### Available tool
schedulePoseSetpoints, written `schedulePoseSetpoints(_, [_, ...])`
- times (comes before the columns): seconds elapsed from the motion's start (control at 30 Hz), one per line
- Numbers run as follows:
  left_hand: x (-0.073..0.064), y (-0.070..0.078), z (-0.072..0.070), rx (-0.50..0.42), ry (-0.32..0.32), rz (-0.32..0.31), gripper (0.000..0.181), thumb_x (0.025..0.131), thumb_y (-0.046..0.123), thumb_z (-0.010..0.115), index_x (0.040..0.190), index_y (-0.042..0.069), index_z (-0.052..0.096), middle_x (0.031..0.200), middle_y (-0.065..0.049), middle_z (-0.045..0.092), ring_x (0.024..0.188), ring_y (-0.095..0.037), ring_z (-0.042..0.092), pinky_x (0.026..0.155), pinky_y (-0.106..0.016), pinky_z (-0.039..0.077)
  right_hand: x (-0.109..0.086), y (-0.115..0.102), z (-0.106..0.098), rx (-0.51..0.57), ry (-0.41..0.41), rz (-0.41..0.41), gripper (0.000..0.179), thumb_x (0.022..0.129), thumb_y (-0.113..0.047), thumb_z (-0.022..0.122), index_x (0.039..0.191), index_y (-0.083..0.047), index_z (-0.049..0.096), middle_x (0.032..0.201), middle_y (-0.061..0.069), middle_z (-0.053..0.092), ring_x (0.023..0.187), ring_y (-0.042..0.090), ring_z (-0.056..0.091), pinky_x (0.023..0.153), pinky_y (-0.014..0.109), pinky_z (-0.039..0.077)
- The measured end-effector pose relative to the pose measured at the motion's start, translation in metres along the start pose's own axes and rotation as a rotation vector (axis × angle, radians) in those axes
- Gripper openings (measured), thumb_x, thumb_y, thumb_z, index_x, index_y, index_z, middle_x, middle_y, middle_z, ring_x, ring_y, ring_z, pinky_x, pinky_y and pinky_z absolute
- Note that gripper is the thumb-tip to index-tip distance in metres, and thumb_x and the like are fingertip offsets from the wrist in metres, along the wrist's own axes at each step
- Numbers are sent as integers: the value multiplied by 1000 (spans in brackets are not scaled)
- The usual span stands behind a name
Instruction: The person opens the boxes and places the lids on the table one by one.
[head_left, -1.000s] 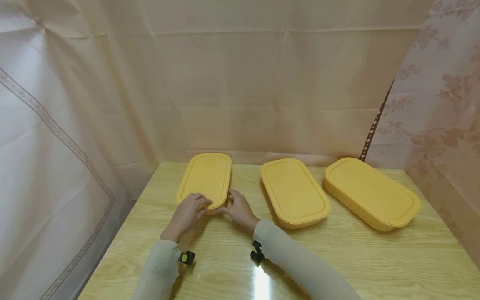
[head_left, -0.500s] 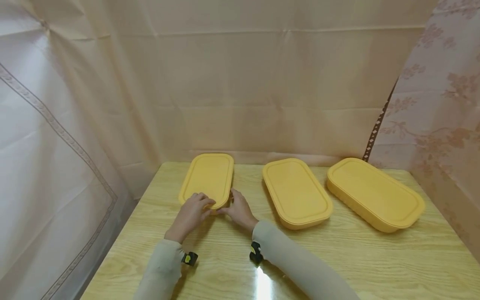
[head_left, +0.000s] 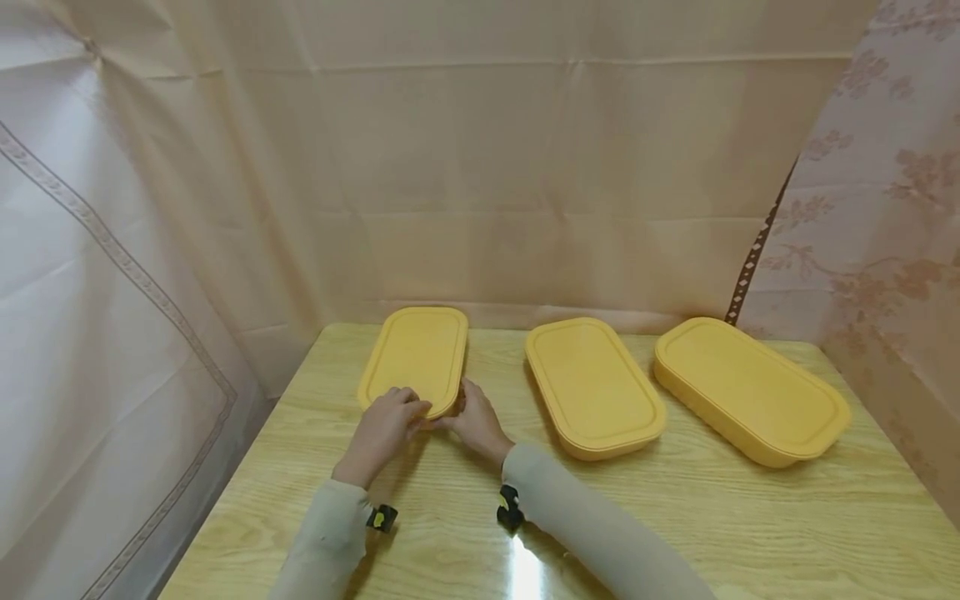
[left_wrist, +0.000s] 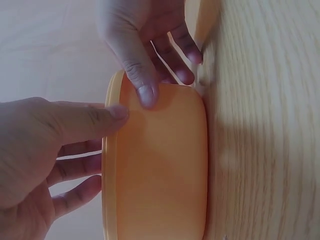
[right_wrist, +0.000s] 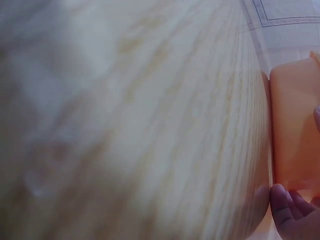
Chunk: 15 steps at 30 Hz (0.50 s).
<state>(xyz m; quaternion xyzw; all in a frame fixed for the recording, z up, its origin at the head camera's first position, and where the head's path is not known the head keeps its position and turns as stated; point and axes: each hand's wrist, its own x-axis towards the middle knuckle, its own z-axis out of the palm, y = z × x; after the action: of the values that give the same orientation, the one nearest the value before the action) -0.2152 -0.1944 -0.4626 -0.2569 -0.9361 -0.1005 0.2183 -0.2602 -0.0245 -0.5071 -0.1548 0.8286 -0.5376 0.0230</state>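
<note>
A yellow lidded plastic box (head_left: 420, 354) lies at the table's left rear, with both hands at its near end. My left hand (head_left: 381, 435) pinches the lid's rim; in the left wrist view its thumb (left_wrist: 82, 120) is at the rim's edge and its other fingers lie over the lid. Around the near right corner, my right hand (head_left: 480, 423) holds the box. Its thumb (left_wrist: 140, 82) presses the end wall just below the rim, while the other fingers reach along the side. The lid sits on the box. In the right wrist view, only part of the box (right_wrist: 295, 135) and some fingertips show.
To the right lie two more yellow lidded boxes, a middle one (head_left: 596, 387) and a far right one (head_left: 746, 387), both angled. All stand on a wood-grain table (head_left: 450, 533). A beige cloth (head_left: 487, 167) hangs behind the table, with patterned cloth at the sides.
The view has shifted slightly. My left hand has moved a little to the right at the box's near end, its thumb closer to the right thumb. The boxes stay in place.
</note>
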Motion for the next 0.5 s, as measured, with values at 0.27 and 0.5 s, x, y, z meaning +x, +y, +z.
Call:
schedulePoseSetpoints(0.27, [0,-1,-1,16,20,21,18,75,14,81,92,13,77,86,1,66,78,-17,60,67,-31,53,0,0,1,-4,-5,2,76,76,-24,84,139,-9,47,123,13,56,112,26,54,93,42,50])
schedulePoseSetpoints(0.5, [0,0,-2,41,37,41,18,75,14,82,90,14,73,86,2,65,78,-16,60,64,-31,52,-1,-1,-1,0,-9,2,79,76,-27,84,142,-10,45,127,13,55,116,28,53,96,44,49])
